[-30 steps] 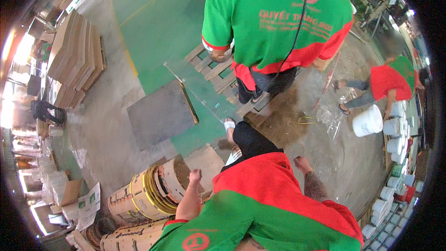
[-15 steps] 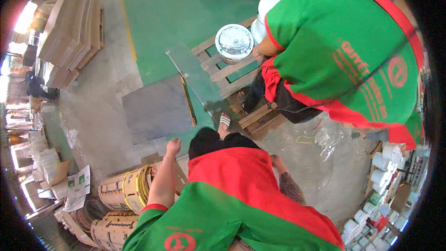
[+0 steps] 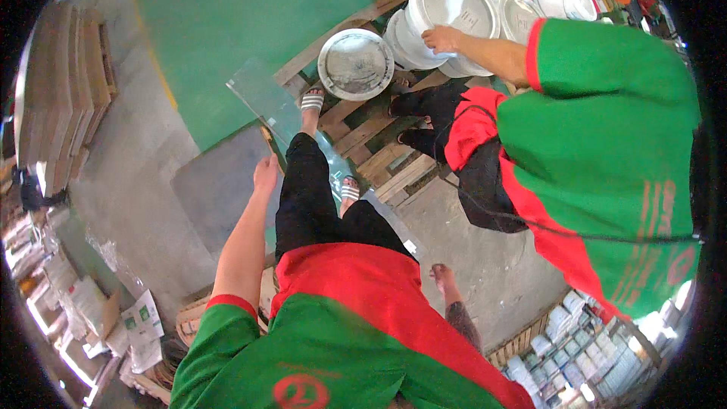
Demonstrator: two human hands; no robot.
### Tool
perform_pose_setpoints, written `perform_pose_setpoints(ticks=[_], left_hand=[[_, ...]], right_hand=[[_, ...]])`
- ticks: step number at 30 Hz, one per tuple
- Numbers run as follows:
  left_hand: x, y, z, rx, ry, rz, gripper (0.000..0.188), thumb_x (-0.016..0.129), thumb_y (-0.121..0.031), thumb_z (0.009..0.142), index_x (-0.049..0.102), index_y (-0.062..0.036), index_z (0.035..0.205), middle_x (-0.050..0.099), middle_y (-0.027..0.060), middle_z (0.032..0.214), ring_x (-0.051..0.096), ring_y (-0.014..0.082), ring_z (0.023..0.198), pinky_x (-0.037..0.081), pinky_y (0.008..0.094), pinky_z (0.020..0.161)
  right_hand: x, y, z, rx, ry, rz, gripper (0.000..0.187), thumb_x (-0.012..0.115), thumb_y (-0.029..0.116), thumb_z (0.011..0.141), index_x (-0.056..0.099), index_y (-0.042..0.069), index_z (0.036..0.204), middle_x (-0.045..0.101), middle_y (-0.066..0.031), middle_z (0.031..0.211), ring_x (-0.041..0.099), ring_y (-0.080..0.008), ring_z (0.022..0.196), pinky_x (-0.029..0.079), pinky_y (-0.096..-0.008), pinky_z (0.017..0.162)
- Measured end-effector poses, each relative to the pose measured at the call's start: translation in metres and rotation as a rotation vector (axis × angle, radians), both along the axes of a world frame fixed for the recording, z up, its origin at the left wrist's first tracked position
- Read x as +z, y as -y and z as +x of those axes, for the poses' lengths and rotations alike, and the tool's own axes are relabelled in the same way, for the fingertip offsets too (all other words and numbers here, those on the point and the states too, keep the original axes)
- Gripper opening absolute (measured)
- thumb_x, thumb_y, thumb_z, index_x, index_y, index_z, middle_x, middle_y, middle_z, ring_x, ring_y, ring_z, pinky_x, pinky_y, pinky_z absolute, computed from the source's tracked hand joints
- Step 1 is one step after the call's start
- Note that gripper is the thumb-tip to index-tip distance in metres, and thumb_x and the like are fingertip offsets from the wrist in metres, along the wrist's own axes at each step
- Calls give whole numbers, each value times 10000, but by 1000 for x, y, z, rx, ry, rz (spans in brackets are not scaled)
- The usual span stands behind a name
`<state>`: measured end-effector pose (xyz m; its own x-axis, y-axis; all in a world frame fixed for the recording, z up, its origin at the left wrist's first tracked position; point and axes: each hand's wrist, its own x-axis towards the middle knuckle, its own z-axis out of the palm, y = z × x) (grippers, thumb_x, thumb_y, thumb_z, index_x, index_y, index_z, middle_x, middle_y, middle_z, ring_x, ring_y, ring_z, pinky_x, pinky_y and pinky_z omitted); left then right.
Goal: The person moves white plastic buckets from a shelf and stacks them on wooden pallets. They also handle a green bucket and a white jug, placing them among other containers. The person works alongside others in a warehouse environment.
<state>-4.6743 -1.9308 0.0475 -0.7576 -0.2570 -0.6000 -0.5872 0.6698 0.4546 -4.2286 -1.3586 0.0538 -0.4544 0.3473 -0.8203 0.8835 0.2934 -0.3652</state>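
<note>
My left hand (image 3: 266,174) hangs ahead of me, fingers curled closed, with nothing seen in it. It appears above the edge of a dark flat sheet (image 3: 219,189) on the floor. My right hand (image 3: 441,276) hangs low at my right side, fingers loosely apart and holding nothing. A white lidded bucket (image 3: 356,64) with a smudged top stands on a wooden pallet (image 3: 394,170) ahead of me. At my right a co-worker (image 3: 591,121) in a green and red shirt bends over, one hand on a larger white bucket (image 3: 454,4).
More white buckets (image 3: 556,0) stand at the far right. Stacked brown boards (image 3: 64,91) are at the left. A clear sheet (image 3: 257,91) lies by the pallet. Packs of goods (image 3: 575,344) fill the lower right; wooden reels (image 3: 193,318) are near my left.
I have stepped forward, one foot now beside the smudged bucket at the pallet. My left hand has swung forward. The co-worker's hand has moved onto the larger bucket, and more buckets show.
</note>
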Motion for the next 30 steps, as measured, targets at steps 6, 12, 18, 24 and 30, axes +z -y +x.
perform_pose_setpoints(ticks=[6, 12, 18, 24, 30], left_hand=[[-88, -37, -172, -36, 72, 58, 653, 354, -528, 997, 640, 36, 1162, 629, 287, 1185, 565, 443, 1160, 424, 496, 981], [-190, -74, -288, -125, 75, 147, 689, 319, -545, 1003, 623, 40, 1203, 606, 314, 1214, 541, 463, 1191, 415, 495, 996], [-298, -90, -317, 132, 253, 435, 746, 313, -619, 994, 565, 32, 1259, 610, 223, 1263, 567, 387, 1165, 431, 448, 950], [-333, -112, -310, 691, 513, 879, 759, 276, -733, 959, 568, -111, 1281, 621, 71, 1077, 559, 215, 952, 413, 371, 771], [-349, -144, -317, 962, 499, 1215, 670, 361, -672, 961, 524, -178, 1383, 546, 45, 1405, 502, 291, 1283, 451, 481, 1021]], right_hand=[[60, 76, -10, -420, 202, -216, 474, 585, 446, 956, 607, 46, 1209, 721, -149, 980, 719, -247, 843, 516, -336, 612], [77, 143, -90, -369, 347, -139, 540, 591, 527, 942, 587, 96, 1266, 732, -100, 980, 718, -212, 818, 490, -306, 524], [51, 169, -152, -375, 368, -131, 510, 591, 487, 948, 591, 73, 1246, 725, -121, 993, 711, -233, 852, 496, -322, 582], [51, 193, -128, -413, 431, -119, 481, 590, 447, 953, 596, 51, 1227, 718, -143, 1006, 705, -254, 886, 501, -338, 640], [74, 210, -102, -447, 549, -97, 453, 590, 406, 958, 601, 29, 1208, 711, -165, 1019, 698, -275, 920, 507, -354, 697]])
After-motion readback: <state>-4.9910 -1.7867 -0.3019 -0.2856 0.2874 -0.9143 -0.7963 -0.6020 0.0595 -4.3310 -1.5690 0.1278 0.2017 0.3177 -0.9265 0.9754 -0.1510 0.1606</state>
